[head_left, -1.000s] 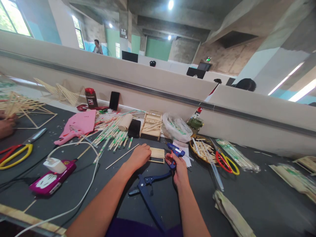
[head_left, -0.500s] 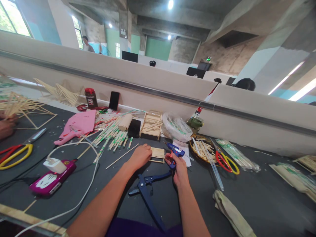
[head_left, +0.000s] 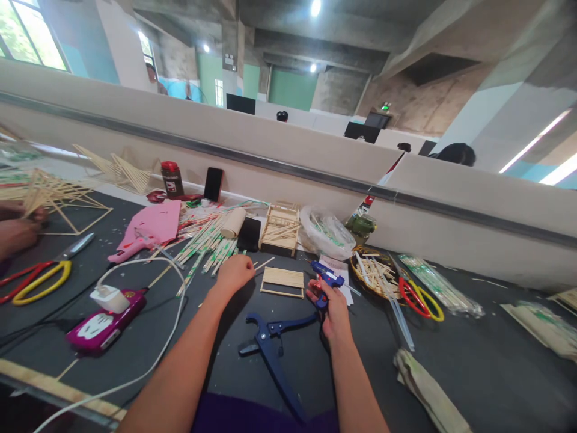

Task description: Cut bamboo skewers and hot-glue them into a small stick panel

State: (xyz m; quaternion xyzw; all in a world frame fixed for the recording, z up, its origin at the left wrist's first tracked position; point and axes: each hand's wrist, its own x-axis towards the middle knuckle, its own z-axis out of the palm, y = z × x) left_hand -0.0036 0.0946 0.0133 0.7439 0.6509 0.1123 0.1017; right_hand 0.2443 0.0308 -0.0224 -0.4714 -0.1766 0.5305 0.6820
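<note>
My left hand (head_left: 234, 273) lies on the dark table with its fingers curled around a thin wooden stick (head_left: 265, 263), whose tip pokes out to the right. A small flat panel of glued sticks (head_left: 283, 281) sits just right of that hand, apart from it. My right hand (head_left: 332, 308) grips a blue glue gun (head_left: 327, 278), its nozzle pointing left toward the panel's right edge. Blue cutting pliers (head_left: 270, 343) rest on the table between my forearms.
A pile of wrapped chopsticks (head_left: 207, 243), a pink sheet (head_left: 153, 225) and a small stick crate (head_left: 280, 228) lie behind. A basket of sticks (head_left: 374, 270) and red-yellow scissors (head_left: 419, 297) are at right. A magenta phone (head_left: 106, 322) with a charger cable is at left. Another person's hand (head_left: 15, 231) works at far left.
My left hand has let go of the stick panel and moved left onto the long stick, shifting it. The right hand and glue gun have barely moved.
</note>
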